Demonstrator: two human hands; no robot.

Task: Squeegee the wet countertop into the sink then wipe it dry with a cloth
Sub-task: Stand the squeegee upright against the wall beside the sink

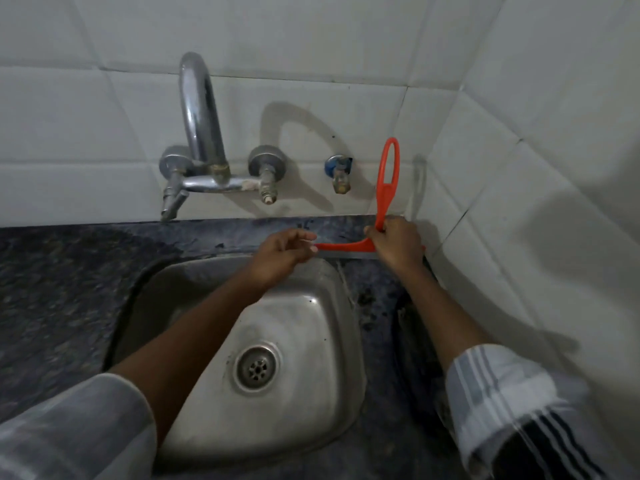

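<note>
An orange squeegee (387, 181) with a loop handle stands on the dark granite countertop (62, 289), behind the steel sink (311, 306) and near the right wall corner. My right hand (398, 242) grips the base of its handle, so the handle points up along the wall. The grey rubber blade lies flat on the counter strip behind the sink. My left hand (284, 252) reaches over the sink's back rim, and its fingertips touch the blade's left end. No cloth is in view.
A chrome wall tap (201, 133) with two valves arches over the sink's back left. A small blue-capped tap (339, 174) sticks out of the tiles beside the squeegee handle. A tiled side wall (536, 168) closes the counter on the right.
</note>
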